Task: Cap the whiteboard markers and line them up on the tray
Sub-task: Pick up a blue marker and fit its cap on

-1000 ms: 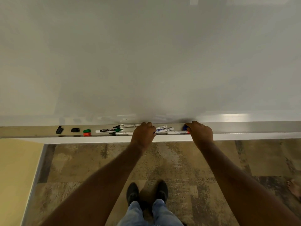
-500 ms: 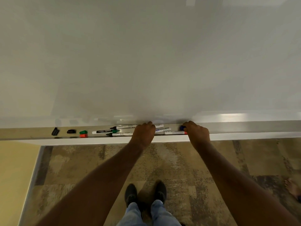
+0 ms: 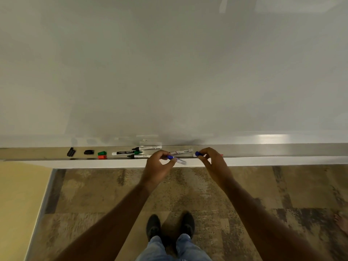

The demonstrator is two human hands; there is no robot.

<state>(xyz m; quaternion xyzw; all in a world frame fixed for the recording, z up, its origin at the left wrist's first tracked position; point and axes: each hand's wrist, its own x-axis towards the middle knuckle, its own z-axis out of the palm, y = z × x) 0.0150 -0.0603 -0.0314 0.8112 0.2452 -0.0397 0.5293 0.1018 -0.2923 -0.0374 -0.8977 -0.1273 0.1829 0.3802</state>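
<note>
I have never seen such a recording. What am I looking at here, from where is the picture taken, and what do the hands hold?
There is no machine here. The camera sits on a person's head and looks down at the two bare hands, with the floor and shoes below. Ahead is a whiteboard with a long tray. The left hand holds a blue marker. The right hand pinches a blue cap. On the tray lie two black caps, a green cap, a red cap and several uncapped markers.
</note>
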